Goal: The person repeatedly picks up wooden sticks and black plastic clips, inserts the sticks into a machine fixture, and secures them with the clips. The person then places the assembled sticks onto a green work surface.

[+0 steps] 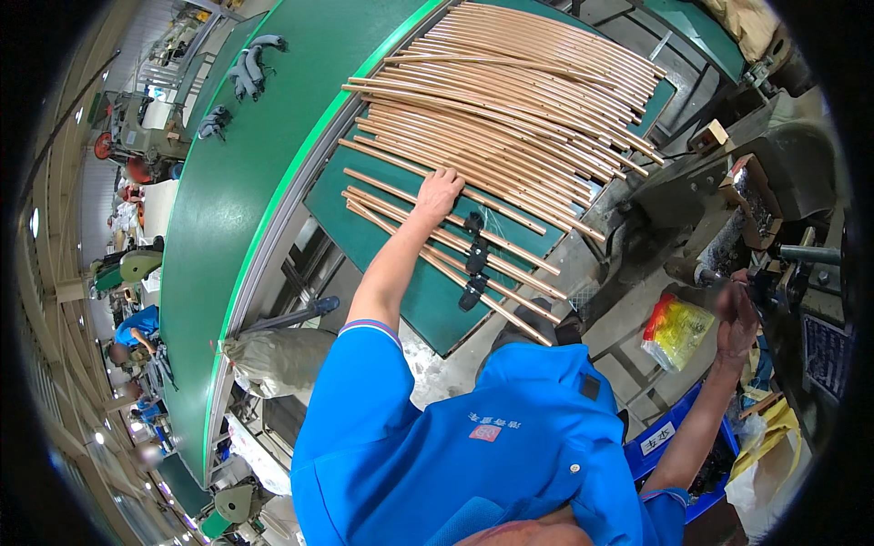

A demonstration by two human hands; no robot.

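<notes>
My left hand (441,193) reaches onto the green table, its fingers curled over a copper-coloured tube (510,211) at the near side of the wide spread. Closer to me lie several separate copper-coloured tubes (391,211), some with ends close together. Black clip-like parts (475,257) form a row across these tubes; how they are fixed is unclear. At the right, my right hand (736,326) is raised beside a dark machine (774,287). Its fingers are drawn together near the metal spindle, and whatever they hold is hidden.
Many tubes (510,100) cover the far part of the green table (414,296). A long green conveyor (246,173) with grey bundles (246,73) runs along the left. An open box of small parts (754,200) sits on the machine, above a blue bin (674,437) and yellow-red bag (678,335).
</notes>
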